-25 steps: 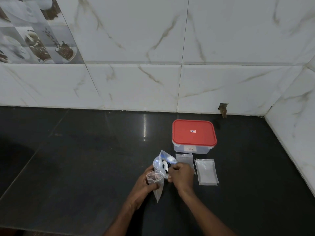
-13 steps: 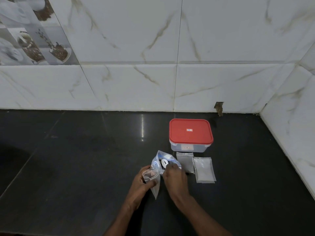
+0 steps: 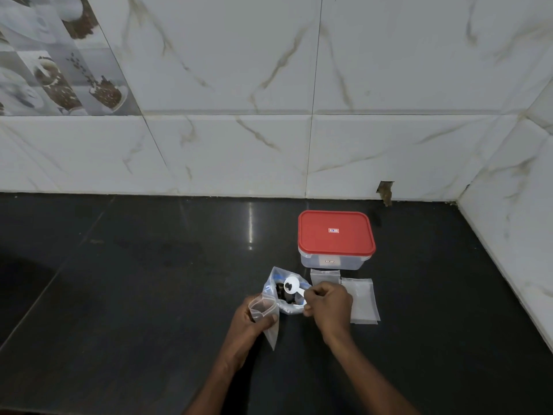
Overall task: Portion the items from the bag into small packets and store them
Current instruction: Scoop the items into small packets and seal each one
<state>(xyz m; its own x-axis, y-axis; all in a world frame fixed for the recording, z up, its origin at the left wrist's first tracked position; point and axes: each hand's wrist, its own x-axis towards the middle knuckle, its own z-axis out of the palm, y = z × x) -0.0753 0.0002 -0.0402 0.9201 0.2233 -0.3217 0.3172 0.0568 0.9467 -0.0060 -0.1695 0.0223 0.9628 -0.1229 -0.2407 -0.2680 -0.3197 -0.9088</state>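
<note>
An open clear bag with dark items inside stands on the black counter. My right hand pinches the handle of a small white spoon, whose bowl carries a few dark pieces above the bag's mouth. My left hand grips a small clear packet, mouth up and held open, just left of the bag. Empty flat packets lie to the right of my right hand, with another packet behind it.
A clear box with a red lid, lid on, stands behind the packets. White marble wall tiles close the back, and a side wall closes the right. Bare counter stretches to the left.
The spoon has come up out of the bag with dark pieces in its bowl. My left hand has kept the small packet open beside the bag.
</note>
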